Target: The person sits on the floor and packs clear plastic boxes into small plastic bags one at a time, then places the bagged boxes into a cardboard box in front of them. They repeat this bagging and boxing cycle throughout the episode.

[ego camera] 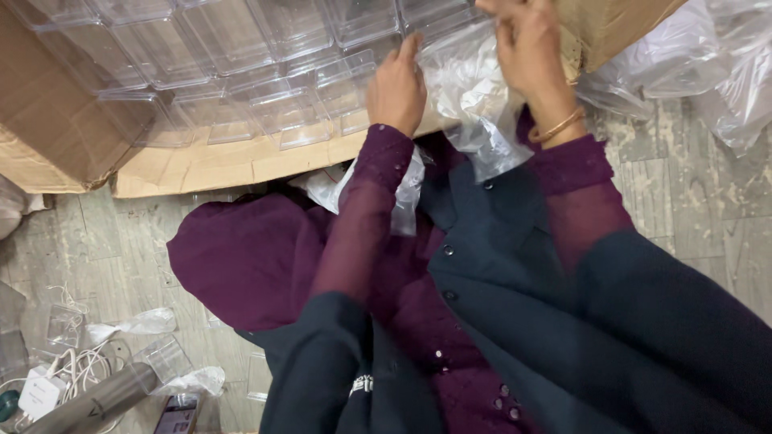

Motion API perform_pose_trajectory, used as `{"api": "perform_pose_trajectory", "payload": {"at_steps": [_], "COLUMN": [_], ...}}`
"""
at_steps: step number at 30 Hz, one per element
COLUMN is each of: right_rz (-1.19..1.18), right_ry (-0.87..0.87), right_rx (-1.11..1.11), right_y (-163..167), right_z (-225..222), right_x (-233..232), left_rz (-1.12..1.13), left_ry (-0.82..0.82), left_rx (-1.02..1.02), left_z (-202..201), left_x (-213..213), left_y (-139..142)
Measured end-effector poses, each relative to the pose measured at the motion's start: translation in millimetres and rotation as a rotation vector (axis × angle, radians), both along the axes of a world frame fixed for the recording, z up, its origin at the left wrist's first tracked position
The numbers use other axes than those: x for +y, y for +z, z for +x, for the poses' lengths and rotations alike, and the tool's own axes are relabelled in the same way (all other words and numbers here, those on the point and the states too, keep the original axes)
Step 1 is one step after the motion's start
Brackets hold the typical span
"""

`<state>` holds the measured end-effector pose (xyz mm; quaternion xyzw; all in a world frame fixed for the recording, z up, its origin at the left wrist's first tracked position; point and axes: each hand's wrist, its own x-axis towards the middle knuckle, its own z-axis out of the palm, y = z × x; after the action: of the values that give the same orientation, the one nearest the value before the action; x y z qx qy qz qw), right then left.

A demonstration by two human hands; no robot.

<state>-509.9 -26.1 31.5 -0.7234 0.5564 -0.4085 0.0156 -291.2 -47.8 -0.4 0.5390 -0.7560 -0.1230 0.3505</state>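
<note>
Seen from above, seated on a grey wood-patterned floor (691,209), in purple sleeves under a dark buttoned vest. Left hand (396,90) raised to the edge of a clear plastic bag (470,96), fingers curled and pressed against the film where it meets the rows of clear plastic boxes (241,72); whether pinching the film or merely resting on it cannot be told. Right hand (527,44) higher up, at the top edge of the frame, fingers closed on the upper part of the same bag, a gold bangle (555,126) around the wrist. Bag crumpled, hanging between both hands and down toward the lap, in front of an open cardboard carton (201,165) lying on its side with the clear boxes stacked tightly inside. More loose clear plastic wrapping (724,56) heaped at upper right beside a second cardboard flap (611,28). At lower left on the floor, well apart from the hands: a white charger with tangled cable (48,386), a grey tube (96,402), a single clear box (165,358).
</note>
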Motion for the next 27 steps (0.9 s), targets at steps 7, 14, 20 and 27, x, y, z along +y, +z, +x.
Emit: {"api": "perform_pose_trajectory", "payload": {"at_steps": [7, 14, 20, 27], "right_rz": [0.044, 0.05, 0.14, 0.544], "right_ry": [-0.009, -0.086, -0.081, 0.315], "right_rx": [-0.312, -0.466, -0.342, -1.431], "right_y": [23, -6, -40, -24], "right_z": [6, 20, 14, 16], "right_x": [68, 98, 82, 85], "left_rz": [0.43, 0.479, 0.289, 0.342], "left_ry": [-0.183, -0.386, -0.147, -0.29], "left_rx": [0.573, 0.916, 0.304, 0.255], "left_z": [8, 15, 15, 19], "left_x": [20, 45, 33, 26], "left_y": [5, -20, -71, -78]}}
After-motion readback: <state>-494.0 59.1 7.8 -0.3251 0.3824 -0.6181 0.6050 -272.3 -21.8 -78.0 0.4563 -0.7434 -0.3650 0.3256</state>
